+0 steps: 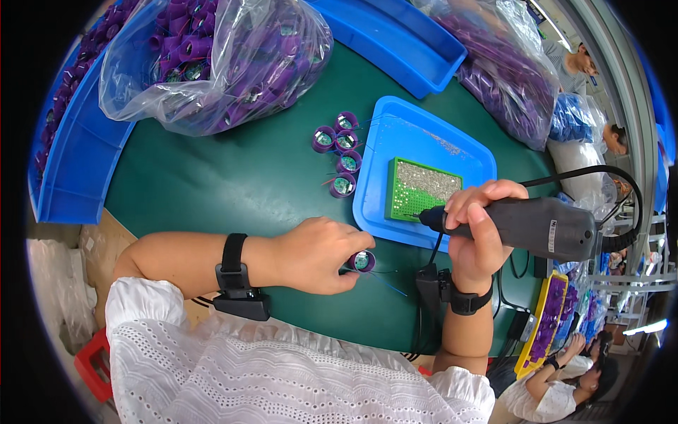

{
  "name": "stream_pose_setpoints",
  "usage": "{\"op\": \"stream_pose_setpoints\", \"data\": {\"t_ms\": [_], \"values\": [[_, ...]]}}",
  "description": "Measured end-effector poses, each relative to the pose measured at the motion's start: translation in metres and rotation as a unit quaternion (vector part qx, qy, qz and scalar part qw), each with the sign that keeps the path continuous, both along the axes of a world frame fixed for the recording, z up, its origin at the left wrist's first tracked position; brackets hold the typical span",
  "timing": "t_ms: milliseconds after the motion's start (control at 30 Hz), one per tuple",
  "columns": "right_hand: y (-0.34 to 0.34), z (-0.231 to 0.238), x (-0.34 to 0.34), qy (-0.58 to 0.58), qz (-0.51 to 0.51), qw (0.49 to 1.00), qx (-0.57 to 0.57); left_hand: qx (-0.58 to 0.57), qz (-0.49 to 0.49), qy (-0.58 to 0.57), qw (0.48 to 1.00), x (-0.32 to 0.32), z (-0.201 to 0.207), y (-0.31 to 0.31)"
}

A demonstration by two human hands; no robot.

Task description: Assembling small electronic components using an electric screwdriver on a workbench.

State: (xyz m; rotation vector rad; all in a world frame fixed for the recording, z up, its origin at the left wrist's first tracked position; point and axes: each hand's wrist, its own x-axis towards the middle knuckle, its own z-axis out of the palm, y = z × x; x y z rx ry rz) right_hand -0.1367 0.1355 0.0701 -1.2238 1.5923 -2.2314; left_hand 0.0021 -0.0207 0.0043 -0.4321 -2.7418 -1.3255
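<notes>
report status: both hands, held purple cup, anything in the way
Left hand holding purple cup. Right hand gripping black power screwdriver, tip at green perforated tray. Five other purple cups beside blue tray, not in the way.

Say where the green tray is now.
In the head view, the green tray lies right of centre, inside the blue tray, near the power tool in the right hand.

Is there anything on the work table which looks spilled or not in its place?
Possibly yes: tiny greyish specks lie scattered on the shallow blue plastic tray, outside the green rectangular block, so they look spilled. They are too small to identify.
</notes>
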Motion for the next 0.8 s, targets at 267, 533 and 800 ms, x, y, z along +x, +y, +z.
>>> {"op": "stream_pose_setpoints", "data": {"t_ms": [267, 533, 800], "values": [[-0.0015, -0.0001, 0.0010, 0.011, 0.009, 1.000, 0.006, 0.018, 0.014, 0.014, 1.000, 0.0010, -0.0045, 0.0011], [-0.0015, -0.0004, 0.0004, 0.022, 0.025, 0.999, 0.010, 0.020, 0.026, 0.021, 0.999, 0.0008, -0.0066, 0.0025], [-0.0017, -0.0012, 0.0003, 0.008, 0.013, 1.000, 0.003, 0.025, 0.023, 0.018, 0.999, 0.0005, -0.0069, 0.0020]]}}
